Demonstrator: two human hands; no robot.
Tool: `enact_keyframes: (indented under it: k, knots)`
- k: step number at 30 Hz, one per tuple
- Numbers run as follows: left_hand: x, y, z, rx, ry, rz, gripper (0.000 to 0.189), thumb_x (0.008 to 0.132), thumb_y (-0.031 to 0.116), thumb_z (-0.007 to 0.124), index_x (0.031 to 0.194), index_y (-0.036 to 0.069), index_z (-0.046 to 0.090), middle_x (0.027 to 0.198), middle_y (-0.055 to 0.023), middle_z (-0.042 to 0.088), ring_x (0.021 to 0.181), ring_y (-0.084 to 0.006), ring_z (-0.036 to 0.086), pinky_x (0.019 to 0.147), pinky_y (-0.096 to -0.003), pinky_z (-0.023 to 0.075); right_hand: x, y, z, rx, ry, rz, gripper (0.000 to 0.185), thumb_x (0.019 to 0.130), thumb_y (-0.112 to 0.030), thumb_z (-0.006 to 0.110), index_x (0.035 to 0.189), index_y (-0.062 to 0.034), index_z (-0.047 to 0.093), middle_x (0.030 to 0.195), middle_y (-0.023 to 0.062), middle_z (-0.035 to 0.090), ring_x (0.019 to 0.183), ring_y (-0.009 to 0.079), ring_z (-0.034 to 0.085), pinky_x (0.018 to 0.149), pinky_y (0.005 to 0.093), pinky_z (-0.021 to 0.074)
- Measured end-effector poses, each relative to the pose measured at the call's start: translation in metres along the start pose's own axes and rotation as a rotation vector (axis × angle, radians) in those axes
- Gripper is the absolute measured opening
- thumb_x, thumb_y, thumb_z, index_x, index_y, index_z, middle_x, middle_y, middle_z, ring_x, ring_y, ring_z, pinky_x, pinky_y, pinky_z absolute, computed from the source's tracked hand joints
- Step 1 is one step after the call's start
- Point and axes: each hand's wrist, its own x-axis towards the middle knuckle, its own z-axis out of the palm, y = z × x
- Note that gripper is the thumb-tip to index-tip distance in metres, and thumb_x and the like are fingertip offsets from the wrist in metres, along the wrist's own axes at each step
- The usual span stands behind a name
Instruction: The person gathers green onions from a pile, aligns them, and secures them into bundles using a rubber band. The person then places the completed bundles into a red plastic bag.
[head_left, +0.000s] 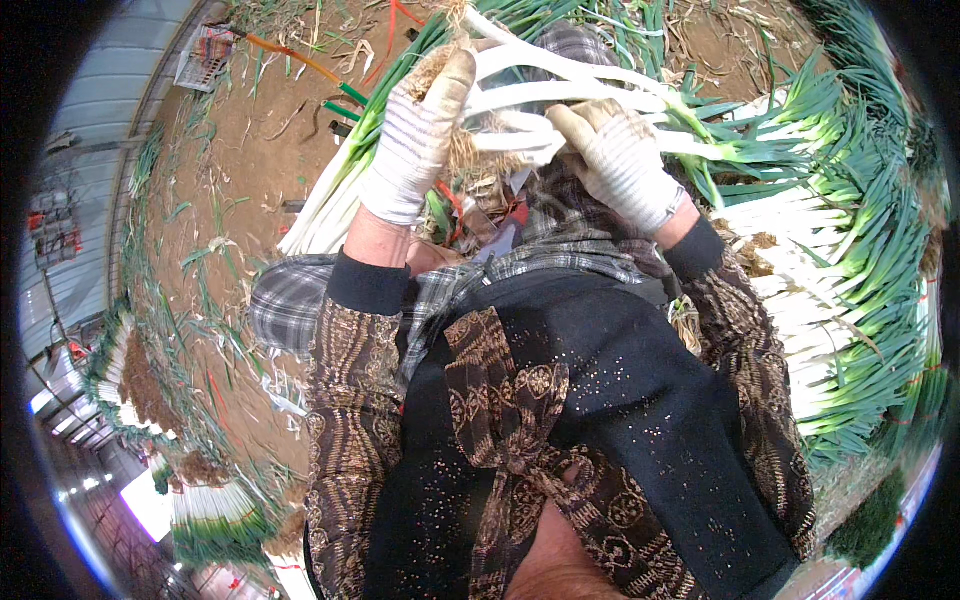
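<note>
My left hand (424, 135), in a whitish work glove soiled at the fingers, is closed around the root ends of several long white-stalked green onions (517, 56). Their shafts run to the right across my lap, roots toward the left hand. My right hand (619, 161), gloved likewise, grips a short bent white piece (529, 144) near its fingertips; whether it is a stalk or a loosened outer layer I cannot tell. Brown fibrous roots (461, 154) hang beneath the left hand. A bunch of cleaned green onions (330, 195) lies slanted beyond the left forearm.
To the right is a long heap of green onions (810, 300), leaves outward. Bare soil (255, 172) with leaf scraps stretches left, where a white plastic basket (204, 56) stands by the wall. An orange-and-green rod (300, 60) is near the bunch. More onion piles (217, 517) are lower left.
</note>
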Motion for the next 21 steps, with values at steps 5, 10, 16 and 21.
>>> enact_keyframes:
  k: [5,10,16,21]
  knots:
    - [-0.009,0.008,0.020,-0.203,0.049,-0.009,0.038,0.107,0.029,0.060,0.135,0.004,0.065,0.121,-0.0035,0.068,0.106,-0.0105,0.064,0.089,-0.0275,0.0550,0.011,-0.022,-0.010,0.027,-0.078,0.074,0.056,0.073,-0.011,0.080,0.126,-0.0125,0.062,0.112,0.0098,0.066,0.106,0.0324,0.063,0.090,0.0445,0.0502]
    - [-0.022,0.024,0.016,0.170,0.043,-0.029,0.038,0.106,0.021,0.058,0.139,0.002,0.060,0.129,-0.0079,0.066,0.118,-0.0138,0.062,0.100,-0.0294,0.0505,0.014,-0.025,-0.011,0.156,-0.008,0.037,0.053,0.072,-0.009,0.077,0.122,-0.0113,0.061,0.110,0.0110,0.065,0.104,0.0348,0.063,0.087,0.0459,0.0515]
    - [-0.042,0.001,0.029,0.124,0.202,-0.005,0.041,0.102,0.012,0.064,0.141,0.002,0.056,0.126,-0.0098,0.067,0.113,-0.0154,0.063,0.097,-0.0298,0.0517,0.010,-0.025,0.007,0.224,0.003,0.013,0.040,0.074,-0.016,0.076,0.111,-0.0102,0.061,0.107,0.0092,0.064,0.107,0.0322,0.062,0.092,0.0447,0.0497]
    - [-0.029,-0.028,0.030,0.228,0.463,0.037,0.028,0.103,0.017,0.065,0.126,0.002,0.067,0.110,-0.0037,0.070,0.097,-0.0110,0.063,0.084,-0.0267,0.0527,0.012,-0.019,-0.010,0.395,0.031,-0.091,0.027,0.083,-0.021,0.076,0.105,-0.0121,0.063,0.103,0.0084,0.065,0.101,0.0317,0.064,0.085,0.0465,0.0517]
